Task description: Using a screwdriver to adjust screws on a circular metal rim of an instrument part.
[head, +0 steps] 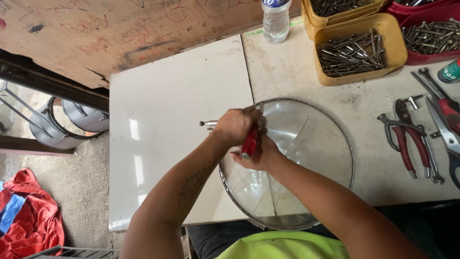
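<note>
Head view, left hand [235, 125] gripping red-handled tool [249, 142], right hand [256, 156] apparently steadying glass lid [306, 144]

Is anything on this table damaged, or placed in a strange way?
The glass lid hangs over the table's front edge. Lines run across its glass, perhaps cracks or reflections. Nothing is spilled.

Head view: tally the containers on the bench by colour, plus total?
Yellow tubs of metal rods: 2, front one, back one
Red trays of metal rods: 2, nearer, farther
Clear plastic bottle: 1
Green can, cut off by the picture's edge: 1
Total: 6
</note>
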